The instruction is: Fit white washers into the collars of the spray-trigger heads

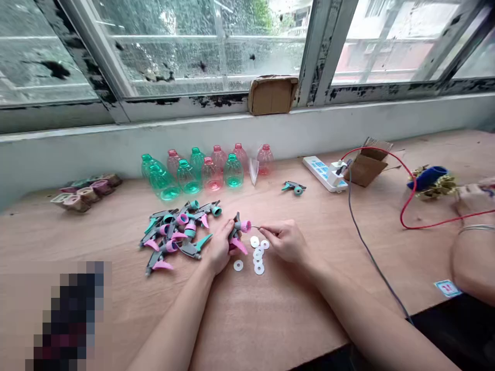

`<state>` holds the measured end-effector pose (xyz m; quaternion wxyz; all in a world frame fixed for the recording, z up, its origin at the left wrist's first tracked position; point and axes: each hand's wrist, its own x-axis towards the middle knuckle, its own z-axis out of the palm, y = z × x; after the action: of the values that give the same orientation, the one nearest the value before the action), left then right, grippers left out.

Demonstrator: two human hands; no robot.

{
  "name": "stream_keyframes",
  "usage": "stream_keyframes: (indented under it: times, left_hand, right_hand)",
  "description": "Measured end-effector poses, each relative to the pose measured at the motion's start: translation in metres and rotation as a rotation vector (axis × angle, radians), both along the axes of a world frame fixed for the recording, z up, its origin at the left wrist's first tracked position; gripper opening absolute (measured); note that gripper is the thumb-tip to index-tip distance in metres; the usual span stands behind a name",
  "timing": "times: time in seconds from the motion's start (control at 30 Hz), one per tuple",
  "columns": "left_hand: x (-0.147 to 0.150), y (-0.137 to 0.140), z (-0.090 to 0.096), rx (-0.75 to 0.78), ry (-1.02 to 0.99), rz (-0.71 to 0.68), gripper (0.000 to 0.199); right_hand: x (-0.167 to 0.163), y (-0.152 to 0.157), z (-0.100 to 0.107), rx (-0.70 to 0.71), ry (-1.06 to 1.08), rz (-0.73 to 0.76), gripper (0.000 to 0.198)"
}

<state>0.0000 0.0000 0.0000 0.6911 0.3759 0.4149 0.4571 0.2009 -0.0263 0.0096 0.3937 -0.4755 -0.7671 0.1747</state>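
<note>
My left hand is closed around a grey and pink trigger spray head, with its pink collar facing right. Between the thumb and fingers of my right hand is a thin metal pick. Its far end reaches the collar's opening; whether it touches inside is hidden. Just below, between my hands, lie several flat white ring washers. To the left of my left hand is a pile of trigger spray heads in grey, pink and teal.
Several clear green and pink bottles stand along the wall. Behind my right hand lies another spray head, near a white power strip with red and grey cables. A cardboard box sits beyond. Another person's arm rests at the right.
</note>
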Motion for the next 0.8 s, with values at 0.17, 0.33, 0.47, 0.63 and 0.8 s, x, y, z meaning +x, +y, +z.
stream_keyframes:
  times: [0.17, 0.33, 0.47, 0.63, 0.8]
  left_hand:
    - [-0.001, 0.001, 0.001, 0.019, 0.010, -0.011, 0.036]
    - [0.002, -0.002, -0.001, 0.061, 0.025, -0.019, 0.037]
    - [0.005, -0.009, -0.001, 0.102, 0.090, -0.008, 0.035]
    - [0.003, -0.009, 0.000, 0.095, 0.095, 0.040, 0.034]
    - [-0.001, -0.001, 0.000, 0.038, -0.001, 0.043, 0.034]
  right_hand:
    - [-0.004, 0.000, 0.002, 0.011, -0.065, -0.027, 0.032]
    - [-0.002, -0.006, 0.010, 0.013, -0.330, -0.170, 0.029]
    - [-0.005, -0.009, 0.016, -0.114, -0.357, -0.192, 0.030]
    - [-0.007, -0.004, 0.011, -0.152, -0.226, -0.116, 0.032]
    - [0.001, 0.001, 0.009, 0.013, -0.216, 0.005, 0.031]
